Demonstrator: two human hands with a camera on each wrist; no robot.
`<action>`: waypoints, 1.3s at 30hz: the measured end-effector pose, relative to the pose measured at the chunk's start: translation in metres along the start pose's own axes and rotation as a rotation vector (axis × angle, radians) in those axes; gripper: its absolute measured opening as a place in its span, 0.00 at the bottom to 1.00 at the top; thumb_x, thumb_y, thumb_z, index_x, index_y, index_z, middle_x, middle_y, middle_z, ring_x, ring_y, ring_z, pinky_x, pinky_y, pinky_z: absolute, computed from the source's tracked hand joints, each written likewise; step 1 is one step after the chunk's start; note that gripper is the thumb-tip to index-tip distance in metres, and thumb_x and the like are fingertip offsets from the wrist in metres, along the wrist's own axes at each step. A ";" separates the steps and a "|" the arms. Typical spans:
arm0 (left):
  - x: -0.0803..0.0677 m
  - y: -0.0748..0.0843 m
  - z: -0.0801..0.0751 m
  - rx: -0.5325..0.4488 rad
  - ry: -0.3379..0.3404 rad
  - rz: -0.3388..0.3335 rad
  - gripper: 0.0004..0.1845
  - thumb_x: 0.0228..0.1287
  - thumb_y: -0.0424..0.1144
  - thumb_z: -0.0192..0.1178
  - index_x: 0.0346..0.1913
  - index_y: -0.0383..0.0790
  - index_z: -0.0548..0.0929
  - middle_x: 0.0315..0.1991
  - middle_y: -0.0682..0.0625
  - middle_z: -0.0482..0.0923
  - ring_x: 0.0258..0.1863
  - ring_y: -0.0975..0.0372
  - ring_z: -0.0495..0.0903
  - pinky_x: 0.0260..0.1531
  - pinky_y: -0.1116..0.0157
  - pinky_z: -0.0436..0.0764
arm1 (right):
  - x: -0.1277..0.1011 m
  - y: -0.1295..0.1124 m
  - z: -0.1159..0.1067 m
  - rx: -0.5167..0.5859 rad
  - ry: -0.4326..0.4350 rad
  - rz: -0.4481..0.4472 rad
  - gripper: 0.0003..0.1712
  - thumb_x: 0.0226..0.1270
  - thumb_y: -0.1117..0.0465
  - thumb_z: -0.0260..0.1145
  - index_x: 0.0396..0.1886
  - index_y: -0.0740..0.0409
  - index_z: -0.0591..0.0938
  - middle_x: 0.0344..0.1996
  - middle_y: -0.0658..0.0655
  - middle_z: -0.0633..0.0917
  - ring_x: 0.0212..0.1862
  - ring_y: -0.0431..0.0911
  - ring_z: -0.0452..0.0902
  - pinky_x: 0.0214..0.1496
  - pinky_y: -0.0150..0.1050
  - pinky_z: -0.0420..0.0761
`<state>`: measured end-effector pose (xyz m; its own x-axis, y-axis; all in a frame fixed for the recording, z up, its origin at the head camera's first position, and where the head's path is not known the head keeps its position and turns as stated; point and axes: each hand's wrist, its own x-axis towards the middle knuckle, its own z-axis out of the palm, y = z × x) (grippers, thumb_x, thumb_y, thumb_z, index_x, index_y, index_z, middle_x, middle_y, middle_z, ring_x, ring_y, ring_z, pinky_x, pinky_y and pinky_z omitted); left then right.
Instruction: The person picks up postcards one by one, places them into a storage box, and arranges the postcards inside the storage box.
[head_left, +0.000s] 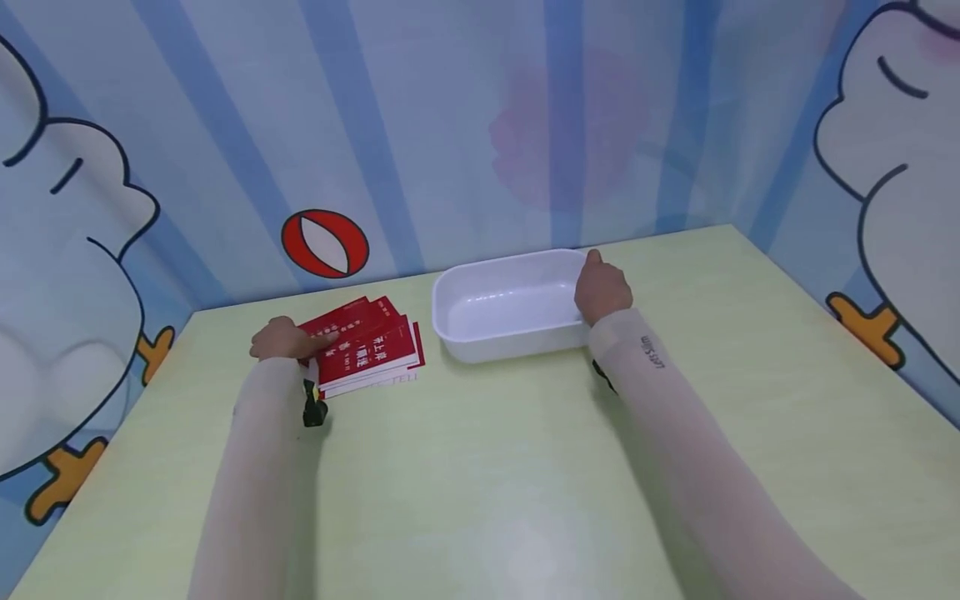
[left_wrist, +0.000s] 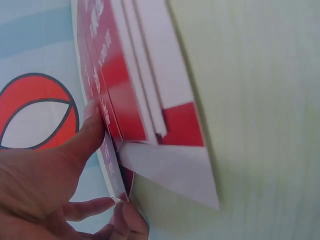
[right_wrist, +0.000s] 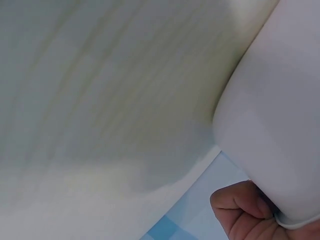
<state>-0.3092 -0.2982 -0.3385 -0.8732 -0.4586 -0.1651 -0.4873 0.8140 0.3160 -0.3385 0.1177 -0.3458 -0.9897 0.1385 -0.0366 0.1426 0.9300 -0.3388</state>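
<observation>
In the head view, my left hand (head_left: 285,340) is at the left end of a fanned stack of red envelopes (head_left: 367,354) with white print. Its thumb lies on top of them and its fingers reach to their edge, pinching the stack, as the left wrist view shows with the hand (left_wrist: 55,175) and the red envelopes (left_wrist: 122,100). A white plastic basin (head_left: 510,337) stands right of the envelopes, near the back edge. My right hand (head_left: 603,292) grips its right-end rim; the right wrist view shows curled fingers (right_wrist: 240,200) at the rim of the basin (right_wrist: 280,105).
The pale green table (head_left: 480,467) ends at the back against a blue striped backdrop (head_left: 450,125) with cartoon figures. A red and white oval (head_left: 326,243) is printed behind the envelopes. More backdrop panels rise at both sides.
</observation>
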 end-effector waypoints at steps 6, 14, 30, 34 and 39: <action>0.010 -0.011 0.000 -0.155 -0.033 -0.012 0.45 0.60 0.49 0.67 0.70 0.27 0.59 0.63 0.31 0.69 0.63 0.41 0.71 0.64 0.46 0.76 | 0.001 -0.003 0.002 -0.003 0.013 0.014 0.24 0.80 0.64 0.39 0.70 0.70 0.58 0.41 0.70 0.84 0.41 0.57 0.86 0.40 0.46 0.88; 0.011 -0.012 -0.001 -0.213 0.008 0.022 0.45 0.59 0.50 0.68 0.70 0.27 0.60 0.64 0.31 0.70 0.59 0.41 0.74 0.56 0.47 0.81 | 0.004 0.001 -0.001 -0.011 0.023 0.017 0.26 0.79 0.64 0.39 0.71 0.70 0.58 0.39 0.70 0.85 0.39 0.58 0.87 0.39 0.47 0.88; 0.012 -0.003 -0.006 -0.489 -0.075 -0.030 0.37 0.72 0.39 0.54 0.76 0.30 0.51 0.74 0.34 0.59 0.71 0.44 0.64 0.69 0.48 0.70 | 0.008 0.006 -0.005 -0.021 0.018 0.010 0.28 0.76 0.64 0.46 0.71 0.71 0.58 0.42 0.71 0.84 0.42 0.59 0.86 0.42 0.48 0.87; 0.012 0.000 -0.007 -0.626 -0.120 -0.066 0.38 0.71 0.35 0.52 0.78 0.34 0.46 0.77 0.37 0.55 0.73 0.47 0.63 0.68 0.51 0.72 | 0.010 0.006 -0.005 -0.018 0.026 -0.004 0.28 0.74 0.64 0.49 0.69 0.72 0.60 0.40 0.70 0.84 0.40 0.59 0.86 0.39 0.47 0.87; 0.006 0.009 -0.006 -0.695 -0.117 -0.066 0.38 0.69 0.33 0.51 0.78 0.38 0.47 0.76 0.40 0.57 0.70 0.48 0.66 0.67 0.52 0.73 | 0.011 0.005 -0.004 -0.005 0.018 -0.001 0.28 0.74 0.64 0.50 0.68 0.72 0.60 0.42 0.71 0.84 0.41 0.60 0.86 0.40 0.48 0.87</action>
<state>-0.3191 -0.2958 -0.3311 -0.8562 -0.4265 -0.2916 -0.4541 0.3522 0.8184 -0.3489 0.1256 -0.3447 -0.9894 0.1437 -0.0190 0.1418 0.9319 -0.3338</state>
